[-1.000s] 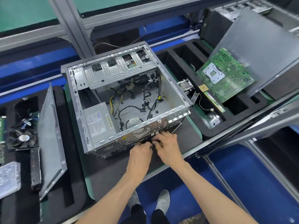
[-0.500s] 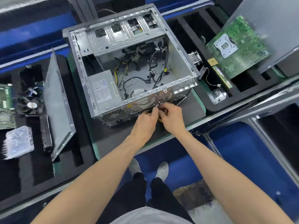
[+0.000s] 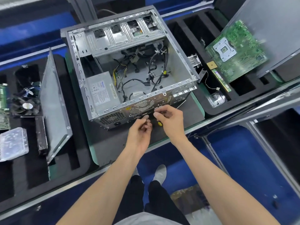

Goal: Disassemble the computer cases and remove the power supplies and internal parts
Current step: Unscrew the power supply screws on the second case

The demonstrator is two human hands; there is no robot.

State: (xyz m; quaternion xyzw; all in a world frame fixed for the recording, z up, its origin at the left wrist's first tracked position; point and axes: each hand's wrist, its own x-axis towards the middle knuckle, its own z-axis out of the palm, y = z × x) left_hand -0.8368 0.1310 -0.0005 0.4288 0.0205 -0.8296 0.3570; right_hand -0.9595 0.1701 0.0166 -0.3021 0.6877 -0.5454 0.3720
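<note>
An open grey computer case point(image 3: 177, 62) lies on its side on the black mat. Inside it, the silver power supply point(image 3: 100, 90) sits at the near left, with loose black and yellow cables point(image 3: 151, 75) across the floor. Both hands are at the perforated rear panel point(image 3: 141, 106). My right hand point(image 3: 170, 120) grips a screwdriver, of which only the yellow handle end point(image 3: 159, 123) shows under the palm. My left hand point(image 3: 139, 132) has its fingers curled, thumb and forefinger close together at the panel. What they hold, if anything, is hidden.
A removed side panel point(image 3: 53, 101) leans in the left foam tray beside a fan point(image 3: 24, 106) and a black drive point(image 3: 41, 135). The right foam tray point(image 3: 243, 88) holds a green motherboard point(image 3: 237, 51), a memory stick point(image 3: 221, 80), a heatsink point(image 3: 194, 61) and another leaning panel point(image 3: 272, 30).
My hands have drawn slightly back from the rear panel and moved a little apart; the screwdriver's yellow end now shows. The view has tilted further down.
</note>
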